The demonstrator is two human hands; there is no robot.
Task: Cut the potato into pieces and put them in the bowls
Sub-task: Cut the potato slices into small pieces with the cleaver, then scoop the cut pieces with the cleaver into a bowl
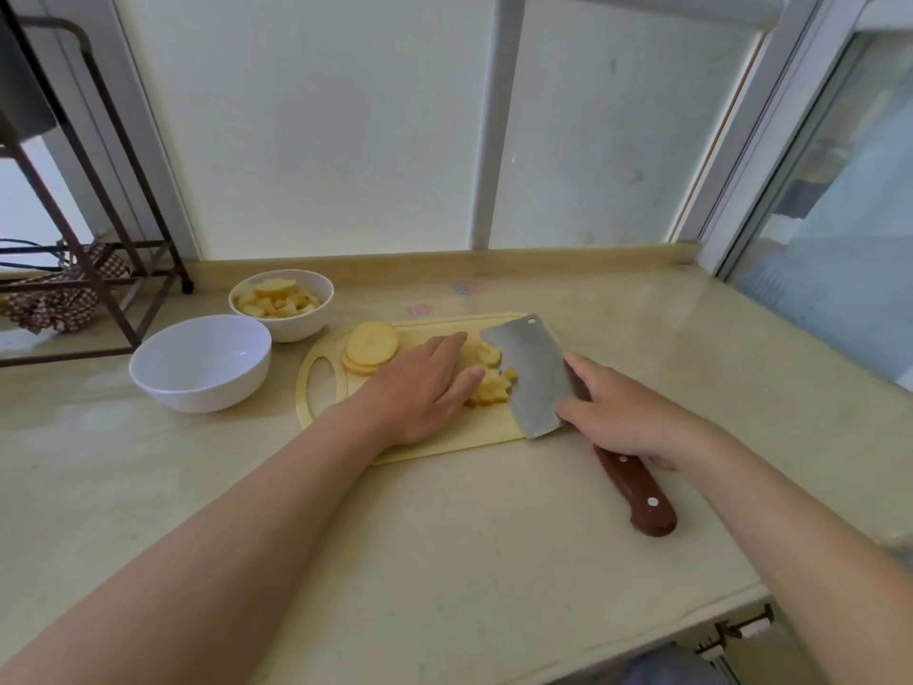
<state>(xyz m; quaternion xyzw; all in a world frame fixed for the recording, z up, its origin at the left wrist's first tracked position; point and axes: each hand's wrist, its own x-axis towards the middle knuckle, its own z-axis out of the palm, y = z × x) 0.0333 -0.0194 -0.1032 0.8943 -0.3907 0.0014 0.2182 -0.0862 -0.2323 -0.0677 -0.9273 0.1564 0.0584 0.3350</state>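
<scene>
Done: I see the far bowl [301, 329] already holding potato cubes [491, 388]; more lie on the board [444, 440]
Left: round slices [371, 346] uncut, near bowl [197, 394] holds nothing
Hands: left hand [420, 388] flat, fingers straight, against the cubes; right hand [627, 417] grips the cleaver [533, 378]
Hidden: what is under the left palm, I cannot tell

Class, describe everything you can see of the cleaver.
The cleaver has a broad rectangular steel-looking blade with a hole in its far corner and a brown wooden-looking handle with two rivets. The blade lies over the right end of the board, beside the potato pieces; the handle points back over the counter. The right hand holds it where blade meets handle.
</scene>
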